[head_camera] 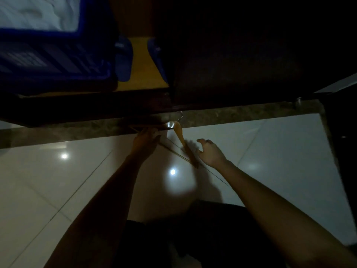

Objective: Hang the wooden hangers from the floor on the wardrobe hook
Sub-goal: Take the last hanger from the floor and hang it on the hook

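Observation:
A wooden hanger [178,132] with a metal hook [180,115] lies on the pale tiled floor [270,161] by the dark marble threshold [231,113]. My left hand [145,141] grips the hanger's left arm, fingers curled around the wood. My right hand [209,153] hovers just right of the hanger's other arm, fingers spread and loosely bent, holding nothing. The scene is dim; I cannot tell whether more than one hanger lies there. The wardrobe hook is out of view.
A blue plastic basket [58,60] with white cloth sits at the upper left inside the wardrobe. A dark wardrobe door [241,64] fills the upper right. My dark-clothed legs are at the bottom centre.

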Tool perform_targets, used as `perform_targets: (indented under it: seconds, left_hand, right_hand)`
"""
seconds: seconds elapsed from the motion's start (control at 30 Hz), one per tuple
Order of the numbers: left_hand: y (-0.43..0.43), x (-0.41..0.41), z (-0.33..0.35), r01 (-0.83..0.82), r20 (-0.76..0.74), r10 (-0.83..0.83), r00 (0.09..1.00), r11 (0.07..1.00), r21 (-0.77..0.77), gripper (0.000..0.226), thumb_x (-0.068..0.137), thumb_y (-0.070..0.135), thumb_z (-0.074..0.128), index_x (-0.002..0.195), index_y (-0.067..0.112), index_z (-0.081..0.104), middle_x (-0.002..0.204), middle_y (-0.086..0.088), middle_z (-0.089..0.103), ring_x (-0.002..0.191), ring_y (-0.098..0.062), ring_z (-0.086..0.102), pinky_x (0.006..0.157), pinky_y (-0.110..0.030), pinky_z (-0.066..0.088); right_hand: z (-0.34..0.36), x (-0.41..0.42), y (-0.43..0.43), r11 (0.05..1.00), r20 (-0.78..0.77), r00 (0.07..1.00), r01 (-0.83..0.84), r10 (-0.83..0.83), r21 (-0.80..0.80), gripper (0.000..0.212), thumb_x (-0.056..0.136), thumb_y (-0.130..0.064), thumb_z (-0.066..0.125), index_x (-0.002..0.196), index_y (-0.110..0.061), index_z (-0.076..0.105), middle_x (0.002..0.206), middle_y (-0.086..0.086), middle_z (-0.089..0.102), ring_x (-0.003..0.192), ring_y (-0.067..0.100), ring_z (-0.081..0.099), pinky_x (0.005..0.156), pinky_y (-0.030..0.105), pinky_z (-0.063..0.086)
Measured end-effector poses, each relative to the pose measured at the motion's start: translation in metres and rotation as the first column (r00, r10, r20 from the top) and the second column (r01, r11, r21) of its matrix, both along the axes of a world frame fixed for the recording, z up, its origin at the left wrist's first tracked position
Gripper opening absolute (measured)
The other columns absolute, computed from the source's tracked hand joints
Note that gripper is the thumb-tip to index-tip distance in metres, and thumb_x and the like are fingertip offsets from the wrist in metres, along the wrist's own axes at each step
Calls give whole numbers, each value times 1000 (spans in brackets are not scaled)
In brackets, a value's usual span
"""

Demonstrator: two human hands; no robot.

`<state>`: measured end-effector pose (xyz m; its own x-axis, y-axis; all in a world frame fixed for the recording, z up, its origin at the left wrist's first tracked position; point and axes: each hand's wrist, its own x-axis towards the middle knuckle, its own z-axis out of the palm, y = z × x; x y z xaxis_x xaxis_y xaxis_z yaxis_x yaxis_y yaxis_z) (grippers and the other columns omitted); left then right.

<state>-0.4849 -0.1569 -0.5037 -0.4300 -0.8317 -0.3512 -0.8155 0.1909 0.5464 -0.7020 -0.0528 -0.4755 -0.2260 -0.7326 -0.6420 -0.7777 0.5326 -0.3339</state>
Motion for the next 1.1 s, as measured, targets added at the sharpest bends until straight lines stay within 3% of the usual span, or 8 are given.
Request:
perform_targets:
  seconds: [0.13,0.27,0.37,0.53,0.63,0.77,0.9,1.1]
  left_hand:
    - [-31,-3,-121,143,85,-134,987,984,-109,50,94,32,51,139,12,43,142,-19,45,131,-37,40,103,-51,39]
    - [-65,-16,-222,283,283,-225,932,941,-184,64,94,52,26,125,7,59,115,-22,64,102,-42,62,81,-54,53]
    - [-85,-22,-281,308,405,-223,887,938,-158,64,91,56,29,112,9,67,105,-19,68,91,-41,67,71,-53,56]
    - [-71,-27,-284,180,382,-101,919,968,-176,49,98,32,41,142,12,37,148,-19,36,138,-35,30,112,-49,19]
    - [-47,-13,-268,85,307,-66,949,995,-50,43,99,27,39,140,12,39,145,-17,40,134,-34,35,113,-49,22]
    - [-16,0,-201,151,343,-144,928,988,6,45,100,24,36,140,3,32,124,-20,58,111,-38,55,95,-44,38]
    - [-19,2,-75,30,253,-22,967,999,-26,52,99,36,39,140,5,33,120,-26,58,105,-45,57,83,-47,45]
    - [-39,18,152,22,53,-15,998,991,-131,51,96,43,39,135,12,49,125,-19,59,112,-39,56,88,-48,49]
  right_hand:
    - [-126,15,-32,993,-6,995,101,-102,-63,46,96,-39,47,133,-12,46,123,20,56,111,36,56,93,47,48]
    - [-229,14,-62,981,-54,983,170,-176,-96,44,93,-41,51,125,-11,49,119,19,54,107,35,55,90,48,49]
    - [-283,8,-73,982,-116,983,127,-143,-138,43,86,-45,59,111,-12,52,109,14,55,97,31,57,84,47,52]
    - [-305,8,-61,977,-226,973,-83,37,-197,25,94,-27,47,107,-6,53,104,14,60,86,30,62,70,36,50]
    - [-277,9,-45,981,-173,976,-154,133,-115,29,95,-24,49,116,-3,49,114,16,55,88,33,63,71,36,48]
    - [-195,6,-30,983,-120,982,-160,148,-95,34,97,-30,46,118,-3,47,113,17,54,89,36,62,75,40,48]
    - [-75,3,-37,978,-92,992,-106,91,-181,25,98,-24,43,112,-4,49,105,18,57,87,36,62,72,40,48]
    - [147,-4,-66,953,-87,992,-111,90,-283,20,96,-23,48,109,-8,49,92,16,65,80,35,64,66,43,51]
